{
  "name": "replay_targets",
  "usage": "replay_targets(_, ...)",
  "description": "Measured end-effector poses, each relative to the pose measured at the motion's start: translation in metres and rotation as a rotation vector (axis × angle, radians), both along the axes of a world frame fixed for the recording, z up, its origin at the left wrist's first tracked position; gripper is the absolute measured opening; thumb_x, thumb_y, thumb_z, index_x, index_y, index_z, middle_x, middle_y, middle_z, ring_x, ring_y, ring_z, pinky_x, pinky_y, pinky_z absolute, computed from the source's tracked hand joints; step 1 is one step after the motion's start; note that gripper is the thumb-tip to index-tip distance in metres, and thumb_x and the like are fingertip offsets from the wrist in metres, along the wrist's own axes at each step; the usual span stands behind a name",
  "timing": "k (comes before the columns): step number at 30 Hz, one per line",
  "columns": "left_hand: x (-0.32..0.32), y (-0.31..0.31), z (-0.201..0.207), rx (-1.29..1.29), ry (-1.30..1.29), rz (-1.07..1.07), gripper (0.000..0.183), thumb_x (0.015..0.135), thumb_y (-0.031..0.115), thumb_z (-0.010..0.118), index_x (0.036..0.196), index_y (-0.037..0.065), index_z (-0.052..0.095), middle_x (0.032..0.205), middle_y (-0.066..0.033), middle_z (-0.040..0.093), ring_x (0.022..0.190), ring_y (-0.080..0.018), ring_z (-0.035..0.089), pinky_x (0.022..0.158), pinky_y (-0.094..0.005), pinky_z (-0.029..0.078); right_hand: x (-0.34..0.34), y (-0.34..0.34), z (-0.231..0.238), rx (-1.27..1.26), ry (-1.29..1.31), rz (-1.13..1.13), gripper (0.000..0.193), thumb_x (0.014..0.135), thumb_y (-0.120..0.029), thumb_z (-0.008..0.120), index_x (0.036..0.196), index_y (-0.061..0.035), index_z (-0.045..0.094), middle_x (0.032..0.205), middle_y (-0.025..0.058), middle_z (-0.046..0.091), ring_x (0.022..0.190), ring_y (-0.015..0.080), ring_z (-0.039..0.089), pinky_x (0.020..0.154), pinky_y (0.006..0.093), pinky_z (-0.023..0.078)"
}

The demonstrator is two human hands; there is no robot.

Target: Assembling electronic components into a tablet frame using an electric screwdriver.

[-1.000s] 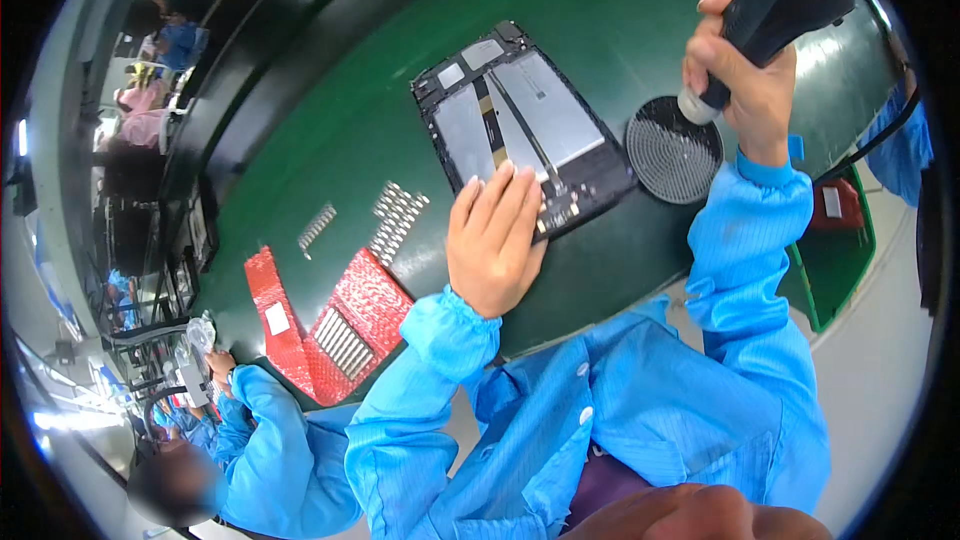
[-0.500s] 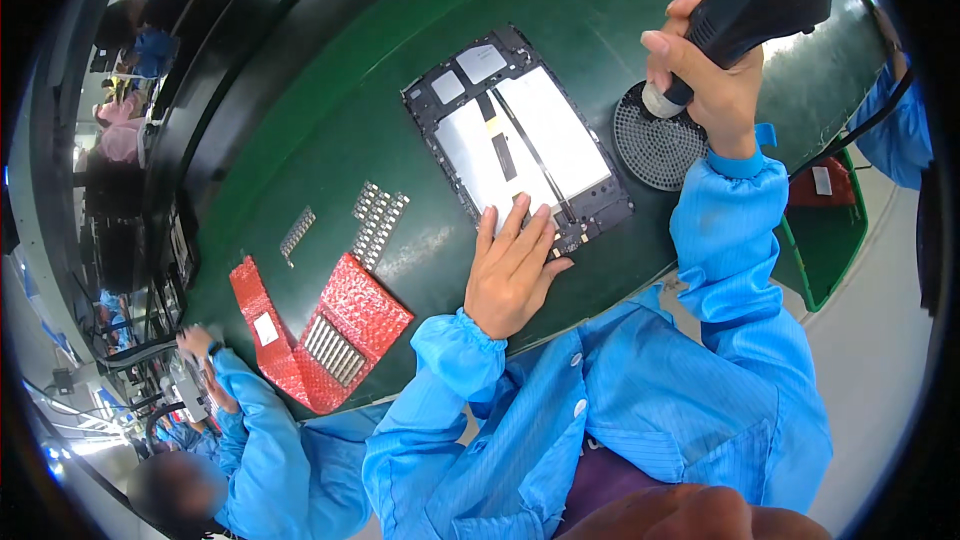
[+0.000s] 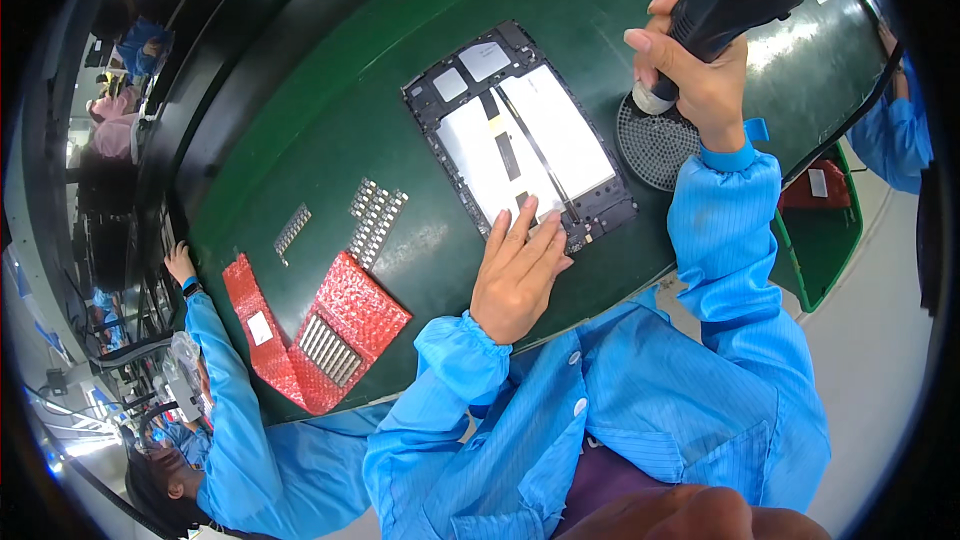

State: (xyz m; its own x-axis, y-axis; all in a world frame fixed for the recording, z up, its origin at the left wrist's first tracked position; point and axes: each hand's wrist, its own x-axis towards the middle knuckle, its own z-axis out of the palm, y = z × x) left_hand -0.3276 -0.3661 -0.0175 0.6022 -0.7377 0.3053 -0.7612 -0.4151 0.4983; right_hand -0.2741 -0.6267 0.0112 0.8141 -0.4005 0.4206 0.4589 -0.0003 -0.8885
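Okay, I've nudged the tool [image 3: 728, 2] gripped in my right hand [image 3: 708, 85] nearer the tablet [image 3: 572, 130]; left hand [image 3: 515, 285], empty and flat, seems to steady it.

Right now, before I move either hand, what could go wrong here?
Your left hand has its fingertips on the opened device, so extra pressure might harm its exposed inner parts.

Your right hand holds the black tool with its pale end down at the round gridded dish; a jerk could perhaps knock the dish.

Your left sleeve is close to the red bubble wrap, so it might drag it.
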Motion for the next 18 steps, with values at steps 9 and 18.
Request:
replay_targets(9,0.003,0.008,0.016,-0.163,0.056,0.091,0.024,0.074,-0.010,0.057,0.095,-0.001,0.063,0.091,-0.0154,0.066,0.091,-0.0284,0.064,0.090,-0.0464,0.044,-0.002,0.002,0.002,0.001,0.008,0.014,0.022,0.073,-0.002,0.072,0.090,0.0007,0.058,0.062,0.0023,0.058,0.050,0.0086,0.055,0.047,0.0206,0.043)
replay_targets(18,0.019,0.033,0.027,-0.273,0.184,0.507,0.014,0.077,-0.003,0.063,0.090,-0.001,0.065,0.088,-0.0143,0.065,0.082,-0.0260,0.064,0.073,-0.0330,0.050,-0.017,0.002,0.012,0.018,0.053,-0.041,0.032,0.074,-0.001,0.068,0.103,-0.0003,0.054,0.065,0.0021,0.056,0.055,0.0101,0.052,0.054,0.0235,0.041)
